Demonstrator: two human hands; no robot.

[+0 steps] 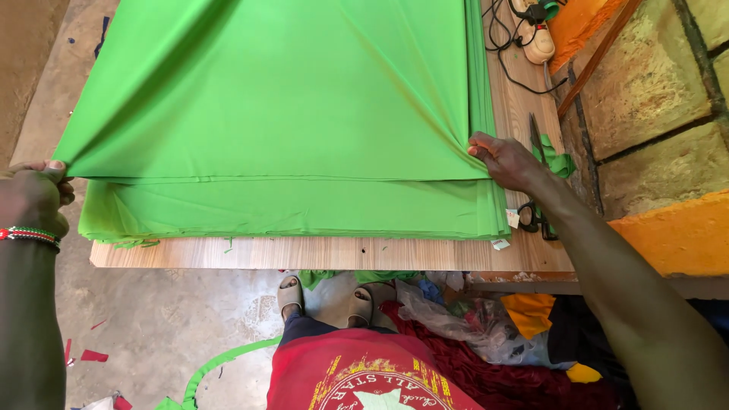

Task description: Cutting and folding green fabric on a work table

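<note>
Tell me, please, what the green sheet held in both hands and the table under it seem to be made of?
The green sheet looks like thin woven cloth with a smooth matte finish: it folds softly and creases where the left hand and right hand pinch its corners. The table looks like wood or wood-pattern laminate board, light brown with printed-looking grain and a flat, thin edge; which of the two cannot be told.
</note>
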